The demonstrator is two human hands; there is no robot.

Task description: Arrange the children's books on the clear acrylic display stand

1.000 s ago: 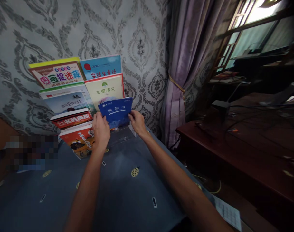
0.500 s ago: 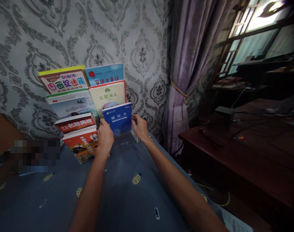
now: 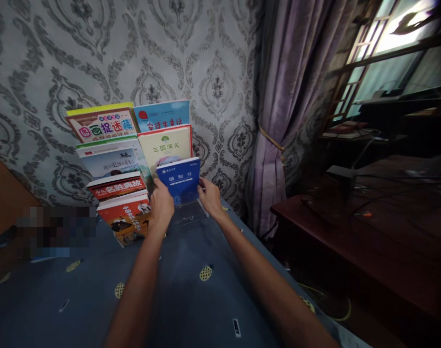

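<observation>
A blue booklet point(image 3: 180, 181) marked 2022 stands upright, leaning slightly back, between my two hands. My left hand point(image 3: 162, 200) is closed at its left edge, its fingertips partly hidden. At the right edge, my right hand point(image 3: 209, 195) pinches the booklet between thumb and fingers. Directly behind stands a pale green book with a red border point(image 3: 165, 145), and behind that a light blue book point(image 3: 162, 113). Left of my left hand, an orange book point(image 3: 124, 217) stands in front of a red book point(image 3: 115, 188). A clear stand point(image 3: 187, 212) shows under the booklet.
Farther back on the left stand a book with a mountain scene point(image 3: 111, 162) and a yellow-topped picture book point(image 3: 102, 121). A dark blue cloth point(image 3: 184, 299) with pineapple prints covers the surface. Patterned wall, a tied purple curtain point(image 3: 274, 145) and a dark red desk point(image 3: 325, 237) with cables surround it.
The view has shifted slightly, so the books appear a little lower and farther right. Both hands stay at the blue booklet's edges, with little visible movement relative to the other books.
</observation>
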